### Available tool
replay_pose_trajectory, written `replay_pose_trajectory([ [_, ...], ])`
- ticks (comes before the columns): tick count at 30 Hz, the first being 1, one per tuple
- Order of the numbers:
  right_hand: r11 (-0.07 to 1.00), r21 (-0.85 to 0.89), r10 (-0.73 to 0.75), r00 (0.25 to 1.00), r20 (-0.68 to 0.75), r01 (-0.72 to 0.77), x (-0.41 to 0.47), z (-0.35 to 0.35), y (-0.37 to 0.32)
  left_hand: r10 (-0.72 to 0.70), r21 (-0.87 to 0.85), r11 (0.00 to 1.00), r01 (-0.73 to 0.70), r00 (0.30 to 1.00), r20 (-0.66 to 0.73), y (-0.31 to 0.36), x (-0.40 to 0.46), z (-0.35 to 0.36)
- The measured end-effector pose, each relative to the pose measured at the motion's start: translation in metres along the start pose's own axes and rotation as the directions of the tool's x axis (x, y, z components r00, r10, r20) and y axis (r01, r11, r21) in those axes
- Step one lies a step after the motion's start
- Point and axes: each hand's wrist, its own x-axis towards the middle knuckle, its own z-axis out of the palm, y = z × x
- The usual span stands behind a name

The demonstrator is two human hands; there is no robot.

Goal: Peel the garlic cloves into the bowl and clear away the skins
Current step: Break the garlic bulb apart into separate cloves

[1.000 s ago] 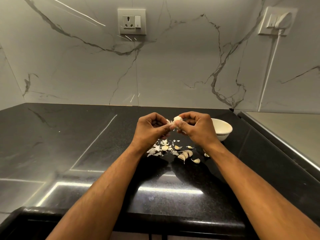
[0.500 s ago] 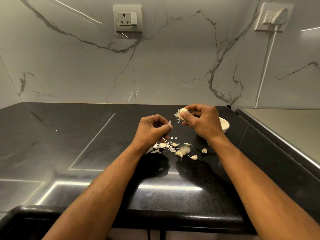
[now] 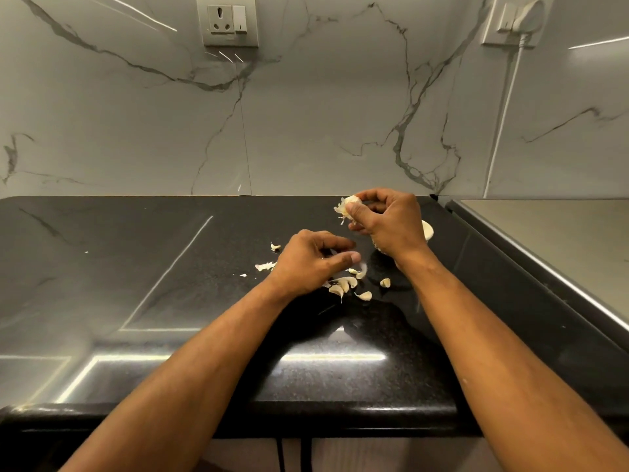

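Note:
My right hand (image 3: 388, 223) pinches a garlic clove (image 3: 351, 201) between thumb and fingers, and loose skin hangs from its left side. The hand hovers in front of the white bowl (image 3: 428, 229), so only a strip of the rim shows. My left hand (image 3: 313, 260) is lower, just over the pile of cloves and skins (image 3: 343, 285) on the black counter (image 3: 170, 267). Its fingers are curled with the thumb near the forefinger. A blurred flake of skin (image 3: 363, 268) lies just below the thumb. Whether the hand still pinches any skin is unclear.
Stray skins (image 3: 265, 266) lie left of the pile and a single clove (image 3: 385, 283) to its right. A raised steel surface (image 3: 551, 240) borders the counter on the right. Marble wall behind carries a socket (image 3: 230, 20) and a plugged-in white cable (image 3: 503, 114).
The hands have separated. My left hand pulled away from the clove and dropped towards the pile. My right hand kept the clove and lifted it up and right, in front of the bowl.

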Motion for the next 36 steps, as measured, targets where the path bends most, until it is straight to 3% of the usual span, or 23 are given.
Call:
replay_pose_trajectory([
  [5, 0.999, 0.028, 0.027, 0.999, 0.042, -0.029, -0.001, 0.001, 0.000, -0.097, -0.142, 0.987, 0.071, 0.978, -0.182, -0.006, 0.001, -0.014],
  [10, 0.991, 0.090, 0.084, 0.977, 0.197, -0.103, -0.005, 0.009, -0.002, -0.163, -0.259, 0.962, 0.083, 0.939, -0.304, -0.008, 0.002, -0.026],
  [17, 0.972, 0.155, 0.107, 0.920, 0.378, -0.177, -0.010, 0.017, 0.000, -0.199, -0.369, 0.922, 0.114, 0.959, -0.200, -0.005, 0.000, -0.027],
  [25, 0.973, 0.168, 0.111, 0.960, 0.259, -0.158, -0.011, 0.022, 0.002, -0.278, -0.464, 0.872, 0.154, 0.937, -0.213, -0.008, 0.002, -0.031],
  [30, 0.981, 0.149, 0.067, 0.937, 0.344, -0.125, -0.015, 0.027, 0.003, -0.302, -0.519, 0.839, 0.164, 0.934, -0.193, -0.007, 0.001, -0.032],
  [36, 0.980, 0.169, 0.038, 0.939, 0.342, -0.102, -0.015, 0.029, 0.004, -0.352, -0.628, 0.753, 0.194, 0.926, -0.136, -0.005, 0.000, -0.034],
])
